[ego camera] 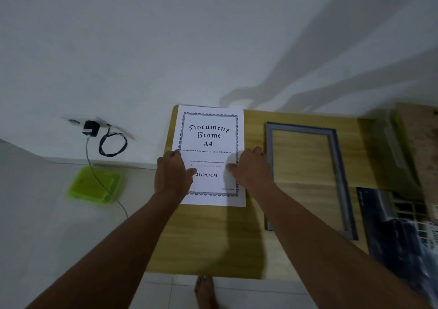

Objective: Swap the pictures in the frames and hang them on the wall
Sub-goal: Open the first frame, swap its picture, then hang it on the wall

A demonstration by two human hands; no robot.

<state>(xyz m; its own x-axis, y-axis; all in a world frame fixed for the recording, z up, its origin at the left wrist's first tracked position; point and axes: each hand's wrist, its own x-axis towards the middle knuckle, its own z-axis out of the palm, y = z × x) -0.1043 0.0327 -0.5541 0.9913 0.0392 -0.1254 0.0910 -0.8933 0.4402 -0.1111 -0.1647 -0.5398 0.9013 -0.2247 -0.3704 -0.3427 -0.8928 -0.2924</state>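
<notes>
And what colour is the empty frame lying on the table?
Greyish blue; the empty frame shows best in the head view.

A black charger (90, 128) is sitting in a wall socket (73, 120) off the surface's (201, 237) left edge, its cable (113, 143) hanging coiled; a green plastic tray (94, 186) is lying on the floor (35, 213) beneath.

White "Document Frame A4" sheet (208, 142) lies beside empty grey frame (341, 180).

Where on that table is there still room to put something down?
On the table, bare wood lies between the paper sheet and the near edge, left of the grey frame. The right end is crowded: frame, dark picture, board.
</notes>
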